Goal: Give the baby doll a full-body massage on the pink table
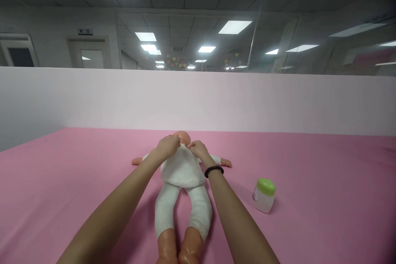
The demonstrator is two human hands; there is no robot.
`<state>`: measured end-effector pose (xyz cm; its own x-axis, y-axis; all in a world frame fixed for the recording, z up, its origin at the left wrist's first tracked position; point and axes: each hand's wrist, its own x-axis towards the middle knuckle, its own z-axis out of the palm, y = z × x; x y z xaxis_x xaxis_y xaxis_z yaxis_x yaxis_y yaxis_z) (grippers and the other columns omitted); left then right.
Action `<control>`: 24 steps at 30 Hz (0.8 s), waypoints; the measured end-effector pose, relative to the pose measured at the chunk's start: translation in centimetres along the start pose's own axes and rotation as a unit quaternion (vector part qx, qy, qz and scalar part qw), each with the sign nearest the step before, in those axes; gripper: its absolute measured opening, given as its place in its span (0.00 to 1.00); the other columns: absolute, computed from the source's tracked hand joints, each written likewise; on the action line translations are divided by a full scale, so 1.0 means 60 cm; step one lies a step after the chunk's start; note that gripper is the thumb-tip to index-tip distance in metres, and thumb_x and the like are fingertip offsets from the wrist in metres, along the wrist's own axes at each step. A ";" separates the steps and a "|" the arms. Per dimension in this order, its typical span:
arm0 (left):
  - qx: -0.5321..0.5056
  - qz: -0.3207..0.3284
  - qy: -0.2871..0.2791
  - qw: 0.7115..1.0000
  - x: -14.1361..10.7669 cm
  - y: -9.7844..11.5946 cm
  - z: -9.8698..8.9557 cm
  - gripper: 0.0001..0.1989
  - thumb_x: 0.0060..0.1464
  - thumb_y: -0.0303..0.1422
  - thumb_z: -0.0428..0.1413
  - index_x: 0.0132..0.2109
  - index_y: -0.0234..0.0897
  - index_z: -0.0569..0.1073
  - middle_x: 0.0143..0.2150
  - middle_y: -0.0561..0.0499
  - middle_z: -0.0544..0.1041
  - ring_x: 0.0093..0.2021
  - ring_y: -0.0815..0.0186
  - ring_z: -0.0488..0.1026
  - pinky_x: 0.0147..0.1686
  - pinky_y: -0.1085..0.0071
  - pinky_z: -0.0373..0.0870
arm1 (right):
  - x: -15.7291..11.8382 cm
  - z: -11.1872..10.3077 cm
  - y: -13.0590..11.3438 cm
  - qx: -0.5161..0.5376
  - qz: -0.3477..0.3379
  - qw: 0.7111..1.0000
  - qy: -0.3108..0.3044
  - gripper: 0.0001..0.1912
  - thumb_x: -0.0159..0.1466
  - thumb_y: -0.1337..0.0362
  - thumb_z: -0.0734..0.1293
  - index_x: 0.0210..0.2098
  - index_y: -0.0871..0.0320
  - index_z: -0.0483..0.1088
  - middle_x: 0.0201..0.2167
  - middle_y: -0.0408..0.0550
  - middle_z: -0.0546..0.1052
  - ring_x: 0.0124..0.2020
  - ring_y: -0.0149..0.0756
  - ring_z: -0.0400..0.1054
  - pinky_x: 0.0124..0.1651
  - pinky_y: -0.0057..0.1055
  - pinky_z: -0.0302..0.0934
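Out on the pink-covered desk (55, 198), a baby doll (182, 173) lies on its back, head away from the person, arms spread to either side. Both hands are up at its neck: the left hand (168, 147) and the right hand (198, 149), a black bead bracelet (213, 170) on that wrist, each have their grip pinched on the collar of the doll's white top (182, 169). White leggings (167, 210) cover its legs, with the plastic feet showing nearest the person. Off to the doll's left, well clear of the right hand, stands a squat jar (264, 200) with its green lid (266, 186) on; through the pale sides, what it holds can't be made out. Behind everything runs a pale pink wall (198, 103)
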<state>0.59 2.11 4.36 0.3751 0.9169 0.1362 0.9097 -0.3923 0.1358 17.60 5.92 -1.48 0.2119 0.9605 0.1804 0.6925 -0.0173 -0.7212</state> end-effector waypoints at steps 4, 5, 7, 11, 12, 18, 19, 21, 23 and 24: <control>0.008 -0.018 0.007 1.000 0.040 0.003 0.035 0.09 0.59 0.29 0.51 0.38 0.34 0.76 0.41 0.42 0.79 0.43 0.59 0.74 0.40 0.69 0.64 | -0.002 0.012 0.006 -0.066 -0.069 0.995 -0.030 0.10 0.59 0.73 0.64 0.23 0.58 0.74 0.25 0.49 0.75 0.28 0.38 0.68 0.31 0.30 0.55; 0.008 -0.018 0.004 1.000 0.043 -0.002 0.047 0.09 0.59 0.29 0.51 0.38 0.34 0.76 0.41 0.41 0.79 0.43 0.58 0.75 0.40 0.69 0.65 | -0.003 0.016 0.009 -0.082 -0.085 0.992 -0.031 0.10 0.59 0.72 0.64 0.24 0.58 0.74 0.26 0.50 0.76 0.28 0.38 0.68 0.31 0.29 0.54; 0.011 -0.019 0.009 1.000 0.045 -0.013 0.068 0.09 0.59 0.29 0.51 0.38 0.33 0.76 0.41 0.40 0.79 0.43 0.57 0.76 0.40 0.68 0.65 | -0.004 0.025 0.016 -0.107 -0.109 0.988 -0.024 0.08 0.61 0.69 0.64 0.29 0.60 0.75 0.30 0.53 0.78 0.31 0.38 0.69 0.32 0.29 0.54; 0.021 -0.024 0.013 0.999 0.049 -0.030 0.094 0.10 0.59 0.30 0.51 0.38 0.32 0.77 0.43 0.38 0.80 0.45 0.54 0.76 0.42 0.65 0.68 | -0.008 0.039 0.023 -0.156 -0.141 0.978 -0.007 0.09 0.64 0.69 0.62 0.35 0.62 0.75 0.36 0.56 0.79 0.35 0.39 0.71 0.34 0.29 0.53; 0.024 -0.026 0.013 0.999 0.051 -0.031 0.096 0.10 0.60 0.30 0.51 0.38 0.32 0.77 0.43 0.39 0.80 0.46 0.54 0.76 0.43 0.65 0.69 | -0.009 0.040 0.023 -0.164 -0.142 0.976 -0.003 0.09 0.65 0.70 0.62 0.35 0.61 0.75 0.36 0.55 0.79 0.35 0.39 0.71 0.34 0.29 0.53; 0.036 -0.041 -0.003 0.999 0.049 -0.008 0.076 0.13 0.61 0.27 0.48 0.43 0.34 0.78 0.41 0.41 0.80 0.44 0.58 0.78 0.44 0.67 0.71 | -0.014 0.017 -0.001 -0.197 -0.143 0.970 -0.011 0.09 0.64 0.70 0.64 0.28 0.60 0.73 0.31 0.52 0.78 0.31 0.36 0.70 0.30 0.29 0.50; 0.036 -0.038 -0.005 0.999 0.046 -0.002 0.069 0.13 0.61 0.26 0.49 0.44 0.34 0.78 0.41 0.41 0.80 0.44 0.58 0.78 0.44 0.67 0.71 | -0.015 0.009 -0.009 -0.204 -0.135 0.969 -0.021 0.08 0.63 0.70 0.64 0.29 0.59 0.74 0.31 0.52 0.78 0.31 0.37 0.70 0.29 0.29 0.50; 0.035 -0.029 -0.009 0.999 0.038 0.008 0.057 0.12 0.59 0.25 0.51 0.44 0.34 0.78 0.42 0.41 0.80 0.44 0.58 0.78 0.44 0.67 0.72 | -0.020 -0.004 -0.027 -0.219 -0.114 0.967 -0.060 0.05 0.62 0.69 0.66 0.32 0.59 0.75 0.33 0.52 0.79 0.32 0.38 0.71 0.29 0.28 0.52; 0.029 -0.020 -0.019 0.999 0.032 0.013 0.050 0.11 0.58 0.26 0.53 0.43 0.35 0.79 0.42 0.42 0.80 0.44 0.58 0.78 0.44 0.67 0.72 | -0.025 -0.009 -0.042 -0.238 -0.096 0.961 -0.104 0.05 0.61 0.69 0.67 0.34 0.59 0.77 0.33 0.53 0.79 0.33 0.40 0.72 0.31 0.28 0.55; 0.026 -0.017 -0.026 0.999 0.029 0.014 0.049 0.10 0.57 0.27 0.54 0.42 0.35 0.79 0.41 0.42 0.80 0.43 0.58 0.78 0.44 0.67 0.72 | -0.027 -0.008 -0.047 -0.248 -0.088 0.957 -0.119 0.05 0.61 0.68 0.67 0.34 0.59 0.77 0.33 0.53 0.79 0.34 0.40 0.73 0.33 0.29 0.57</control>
<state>2.53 3.58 1.82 0.3512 0.9328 0.0814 0.9296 -0.3577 0.0883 15.63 4.26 0.54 -0.0600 0.9957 0.0704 0.9579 0.0772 -0.2764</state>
